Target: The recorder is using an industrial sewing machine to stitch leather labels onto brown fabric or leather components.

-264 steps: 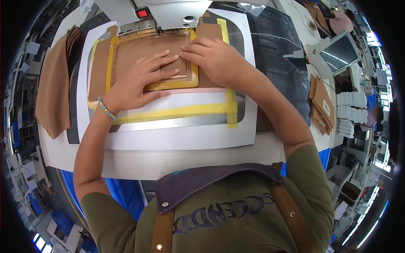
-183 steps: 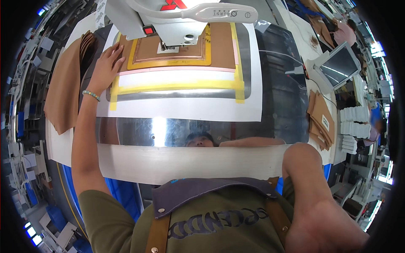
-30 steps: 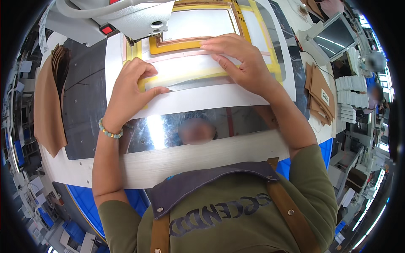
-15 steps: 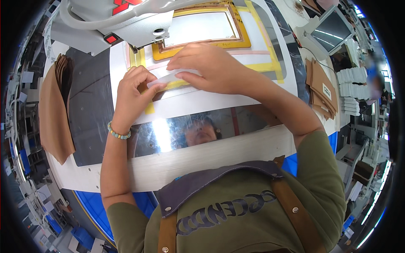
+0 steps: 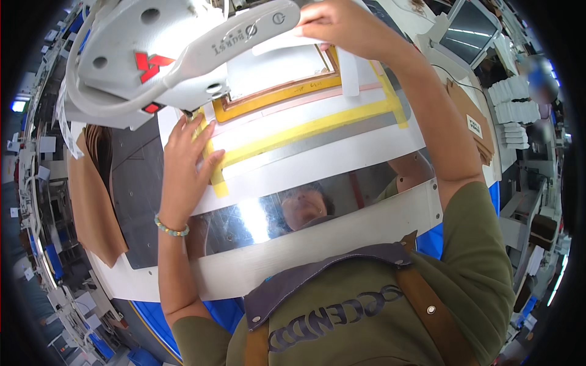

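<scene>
My left hand (image 5: 186, 155) lies with fingers spread on the left end of the yellow-taped border (image 5: 293, 135), just below the sewing machine head. My right hand (image 5: 348, 29) reaches to the far side, fingers pinched on a thin white strip (image 5: 278, 44). The grey lamp arm partly hides that strip. Beneath it lies a yellow template frame (image 5: 281, 97) with a brown inner edge around a white panel (image 5: 268, 73). Another white piece (image 5: 350, 74) hangs or lies across the frame's right side; whether it joins the held strip I cannot tell.
The white sewing machine head (image 5: 140, 67) and its grey lamp arm (image 5: 226, 46) overhang the far left. Brown pieces (image 5: 97, 201) are at the left edge and more brown pieces (image 5: 473, 116) at right. A screen (image 5: 469, 36) and white stacks (image 5: 516, 100) stand far right.
My hands have parted. The right hand has gone up and right with the white strip; the left has let go and spread on the taped border. The view has shifted slightly.
</scene>
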The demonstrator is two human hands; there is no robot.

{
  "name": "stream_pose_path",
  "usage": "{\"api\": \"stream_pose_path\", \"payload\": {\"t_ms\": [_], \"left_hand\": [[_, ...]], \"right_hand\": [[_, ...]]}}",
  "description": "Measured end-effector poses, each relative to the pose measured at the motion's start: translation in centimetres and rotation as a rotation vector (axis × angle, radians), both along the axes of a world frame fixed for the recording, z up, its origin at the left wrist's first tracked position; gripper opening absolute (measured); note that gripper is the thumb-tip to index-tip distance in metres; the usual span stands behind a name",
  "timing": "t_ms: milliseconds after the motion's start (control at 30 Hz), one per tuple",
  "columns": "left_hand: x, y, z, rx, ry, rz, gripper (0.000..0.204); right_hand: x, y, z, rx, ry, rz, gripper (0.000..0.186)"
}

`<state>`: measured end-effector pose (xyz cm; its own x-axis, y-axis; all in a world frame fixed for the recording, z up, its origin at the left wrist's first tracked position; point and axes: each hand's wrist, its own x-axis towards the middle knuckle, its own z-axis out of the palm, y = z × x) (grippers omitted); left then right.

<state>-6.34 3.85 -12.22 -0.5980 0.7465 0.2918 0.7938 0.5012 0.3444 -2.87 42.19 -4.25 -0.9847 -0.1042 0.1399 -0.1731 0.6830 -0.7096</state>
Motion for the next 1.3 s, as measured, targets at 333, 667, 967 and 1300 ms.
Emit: {"api": "stream_pose_path", "payload": {"t_ms": [333, 667, 967, 1300], "left_hand": [[-0.3, 2.4, -1.8, -0.245, 0.112, -0.035, 0.077], [-0.4, 3.3, -1.4, -0.288, 0.083, -0.002, 0.071], [-0.6, 3.0, -2.6, -0.215, 0.083, 0.039, 0.068], [-0.7, 3.1, -2.4, -0.234, 0.095, 0.045, 0.064]], "right_hand": [[-4.5, -4.6, -6.3, -0.041, -0.336, 0.108, 0.026], [-4.9, -7.0, -7.2, -0.056, -0.271, 0.146, 0.025], [-4.9, 2.2, -4.1, -0.049, -0.173, 0.165, 0.013], [-1.0, 3.6, -4.1, 0.305, -0.295, 0.109, 0.006]]}}
